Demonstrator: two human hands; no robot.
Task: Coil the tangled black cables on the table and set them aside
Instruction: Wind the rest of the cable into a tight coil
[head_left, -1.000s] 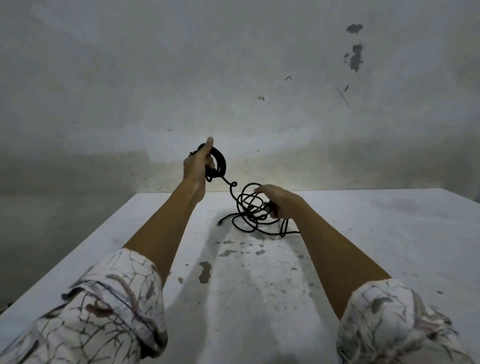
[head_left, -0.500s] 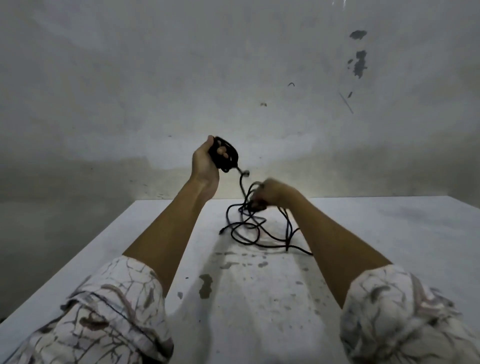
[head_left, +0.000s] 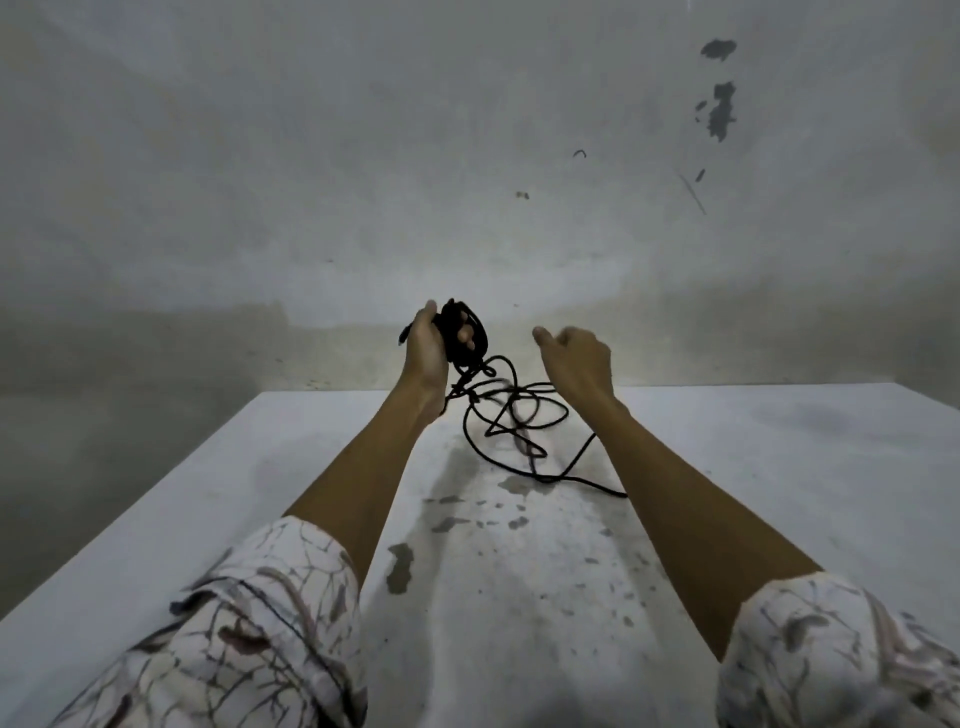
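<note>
Grey plaster wall (head_left: 467, 156), stained, rises behind far table edge. White table (head_left: 779, 467): left edge slants toward viewer, far edge straight, right corner visible; broad bare surface right of arms, chipped paint patches near centre. Patterned sleeves (head_left: 249, 634) at bottom corners. Left hand (head_left: 428, 345) raised above far edge, fingers wrapped round wound black coil (head_left: 465, 332). Loose cable tangle (head_left: 511, 421) trails from coil onto table between forearms. Right hand (head_left: 576, 358) lifted beside it, fingers curled, holding nothing, clear of cable.
</note>
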